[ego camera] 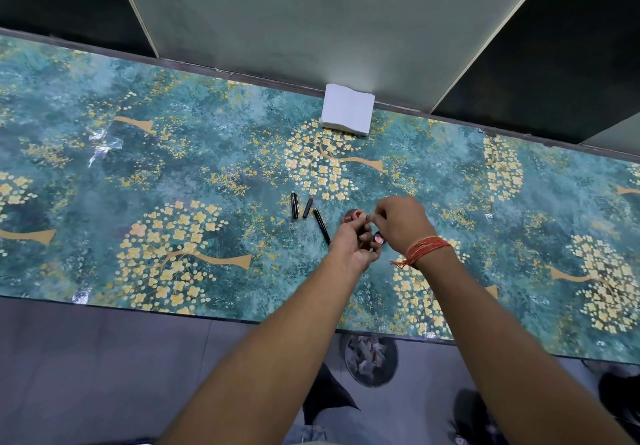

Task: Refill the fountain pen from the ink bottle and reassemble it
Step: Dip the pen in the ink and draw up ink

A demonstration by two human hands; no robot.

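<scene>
Both hands meet over a floral teal tabletop (pixel 104 181): the left hand (pixel 353 247) curls around the open ink bottle (pixel 378 237) while the right hand (pixel 401 222) pinches a small part above it, too small to identify. Three dark pen pieces (pixel 308 214) lie loose at 9 o'clock of the bottle, its red cap (pixel 351 216) just beyond. A nudge could tip ink across the glossy surface; tissues (pixel 347 109) wait at 12 o'clock by the wall, a bin (pixel 371 361) below.
</scene>
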